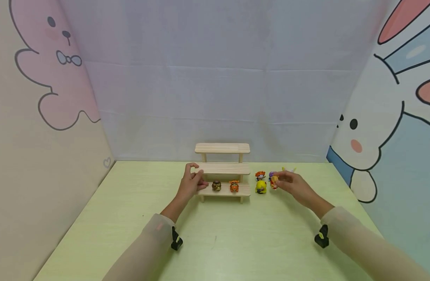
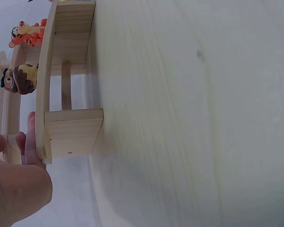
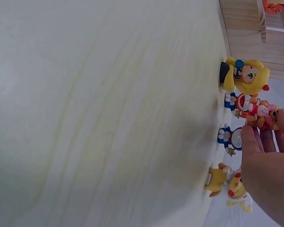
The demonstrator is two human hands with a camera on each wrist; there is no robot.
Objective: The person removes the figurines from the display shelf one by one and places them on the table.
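Observation:
A small three-tier wooden display shelf (image 1: 222, 168) stands at the back of the table. My left hand (image 1: 191, 183) holds its left end, with fingers (image 2: 31, 144) against the edge of the lowest tier. An owl figurine (image 1: 216, 185) and an orange tiger figurine (image 1: 234, 186) stand on that tier. To the right of the shelf, my right hand (image 1: 298, 188) pinches an orange bear figurine (image 3: 264, 113) with a small pink piglet on its front. The held figurine is above the tabletop, close to a yellow-haired girl figurine (image 1: 261, 187).
Beside the shelf stand more figurines: an orange-and-white one (image 1: 260, 175), a purple one (image 1: 271, 175) partly hidden behind the held bear, and a yellow-and-white one (image 3: 229, 184). A pale cloth (image 1: 215, 78) hangs behind the table, and printed panels rise at both sides.

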